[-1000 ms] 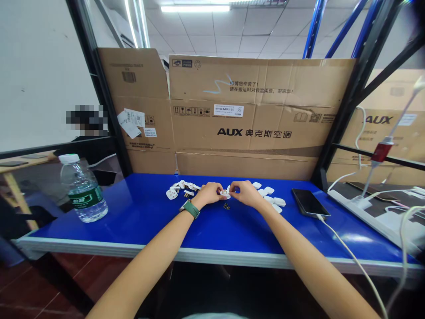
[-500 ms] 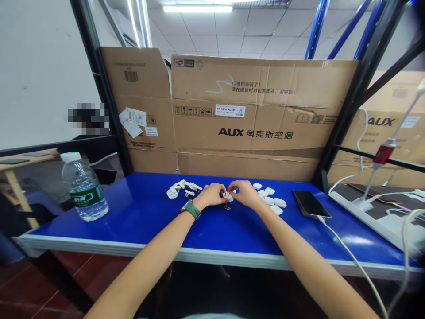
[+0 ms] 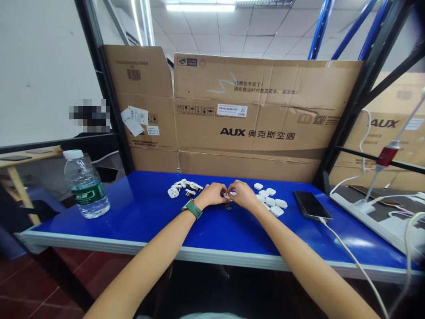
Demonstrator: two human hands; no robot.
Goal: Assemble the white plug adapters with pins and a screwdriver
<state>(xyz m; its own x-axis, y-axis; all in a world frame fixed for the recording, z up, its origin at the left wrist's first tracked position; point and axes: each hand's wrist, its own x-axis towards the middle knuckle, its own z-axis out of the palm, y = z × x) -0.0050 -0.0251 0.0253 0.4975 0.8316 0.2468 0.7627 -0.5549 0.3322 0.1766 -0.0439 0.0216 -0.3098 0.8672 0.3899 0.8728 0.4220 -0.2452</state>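
Both hands meet above the middle of the blue table. My left hand [image 3: 215,194], with a green-strapped watch at the wrist, is closed on a small white plug part [image 3: 227,196]. My right hand [image 3: 242,193] is pinched against the same part from the right; whatever its fingertips hold is hidden. Just below the hands lie several small brass-coloured pieces [image 3: 228,206], too small to name. To the left is a loose pile of white plug parts [image 3: 173,192], some with metal pins showing. On the right lie several white plug covers [image 3: 270,201], partly behind my right wrist.
A water bottle [image 3: 85,186] stands at the table's left. A phone [image 3: 312,205] with a white cable lies at the right, beside a white ledge with cables. Cardboard [image 3: 252,159] walls off the back. A person sits beyond the frame at left.
The right fingers have closed in further over the white plug part, so less of it shows. The left hand stays nearly still, and the view has shifted slightly.
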